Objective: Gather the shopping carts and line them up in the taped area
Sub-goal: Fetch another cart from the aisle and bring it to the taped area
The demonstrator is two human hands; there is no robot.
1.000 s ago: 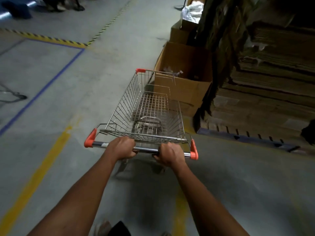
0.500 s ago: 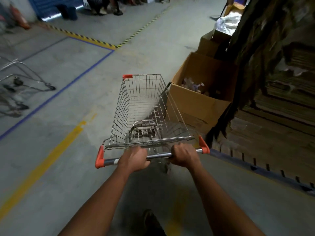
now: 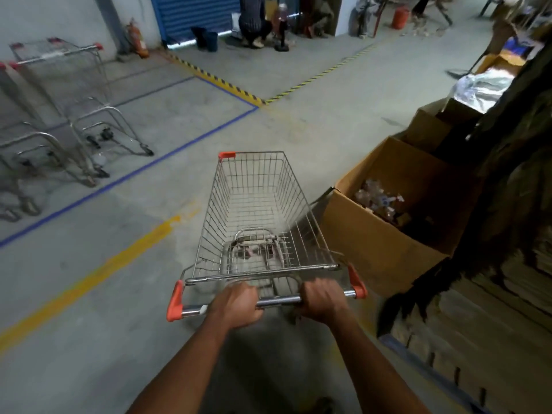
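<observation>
A wire shopping cart with orange corner caps stands in front of me, its basket empty. My left hand and my right hand both grip its metal handle bar. At the far left, several other carts stand nested inside the area outlined by blue tape on the concrete floor. That tape line runs diagonally between my cart and the parked ones.
An open cardboard box with scraps sits close to the cart's right side, with more boxes and stacked flattened cardboard behind. A yellow floor line runs at left. People and a blue shutter are at the far end.
The view has swung left and up: the parked carts and taped area have come into sight. The cart has turned away from the cardboard box, toward the left.
</observation>
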